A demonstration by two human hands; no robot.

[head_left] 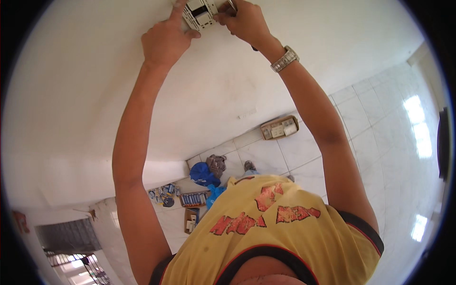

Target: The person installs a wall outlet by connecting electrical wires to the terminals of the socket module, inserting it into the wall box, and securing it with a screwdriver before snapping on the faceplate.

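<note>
At the top of the head view, a cream wall-switch frame (pixel 201 15) with a dark slot in its middle sits against the white wall. My left hand (pixel 166 42) steadies it, the index finger stretched along its left side and the thumb by its lower edge. The other fingers are curled. At the frame's right edge is my right hand (pixel 244 23), its fingers closed in a pinch. A slim dark and shiny piece shows among those fingers, too little of it to name. The picture's upper edge cuts off part of the frame.
Below, a cardboard box (pixel 267 134) of white fittings stands on the tiled floor by the wall. Farther left lie a blue bag (pixel 203 175), a brownish bundle (pixel 217 165), a box of blue packets (pixel 194 199), a smaller box (pixel 187 223) and loose small packets (pixel 164 194).
</note>
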